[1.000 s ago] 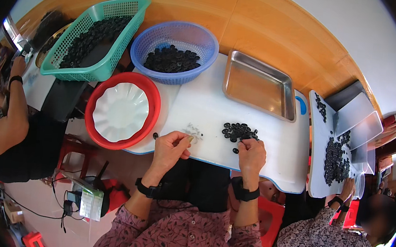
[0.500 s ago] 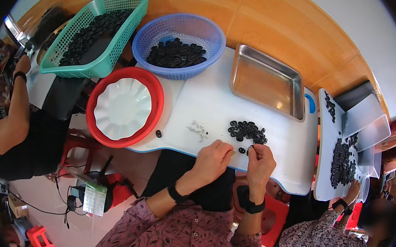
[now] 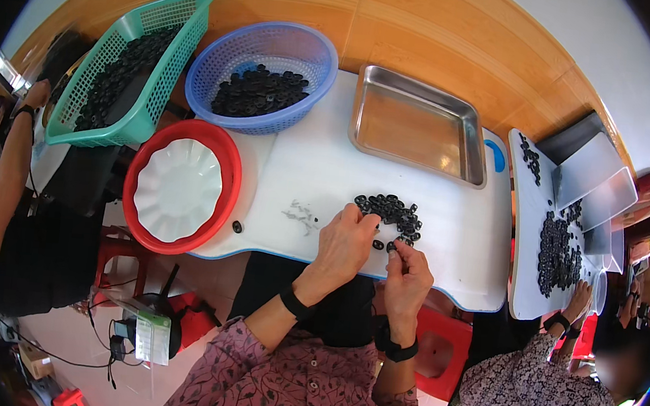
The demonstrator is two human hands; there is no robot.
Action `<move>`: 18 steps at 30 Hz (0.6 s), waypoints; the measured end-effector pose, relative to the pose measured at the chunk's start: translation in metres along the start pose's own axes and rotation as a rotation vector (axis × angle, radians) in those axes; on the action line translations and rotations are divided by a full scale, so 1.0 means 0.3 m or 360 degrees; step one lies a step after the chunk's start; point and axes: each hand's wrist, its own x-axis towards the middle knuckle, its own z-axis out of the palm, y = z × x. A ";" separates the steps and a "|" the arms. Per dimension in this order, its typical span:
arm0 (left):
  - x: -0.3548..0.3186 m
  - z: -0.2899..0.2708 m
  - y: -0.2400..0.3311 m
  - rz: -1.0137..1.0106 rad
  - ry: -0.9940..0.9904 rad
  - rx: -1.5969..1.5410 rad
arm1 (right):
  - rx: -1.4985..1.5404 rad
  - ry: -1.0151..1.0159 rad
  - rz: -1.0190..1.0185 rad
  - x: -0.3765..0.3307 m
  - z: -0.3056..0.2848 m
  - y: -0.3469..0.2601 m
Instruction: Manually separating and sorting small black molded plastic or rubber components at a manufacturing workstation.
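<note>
- On the white tabletop [image 3: 321, 163], a heap of small black rings [image 3: 391, 210] is lying beside both hands.
- The left hand [image 3: 344, 244] is resting on the heap's edge, fingers curled.
- The right hand [image 3: 406, 272] is pinching one ring; they are looking light and stiff, best pinched at the rim.

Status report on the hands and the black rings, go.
Left hand fingers at the black ring pile. Right hand pinching at a ring by the pile's near edge. White board holds small metal bits left of the hands; nothing blocking.
</note>
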 end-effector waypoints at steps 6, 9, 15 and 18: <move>-0.005 0.018 -0.011 -0.0037 -0.0006 0.0086 | -0.0014 -0.0019 0.0015 -0.006 0.000 -0.008; -0.007 0.006 -0.008 -0.0019 0.0005 0.0013 | 0.0034 0.0012 0.0004 -0.015 0.006 0.008; -0.027 -0.020 -0.043 -0.0011 0.0031 -0.0327 | 0.0359 0.0002 0.0325 -0.031 0.021 -0.006; -0.039 -0.050 -0.043 -0.0610 -0.0220 -0.1132 | 0.0719 -0.0099 0.0581 -0.024 0.010 -0.035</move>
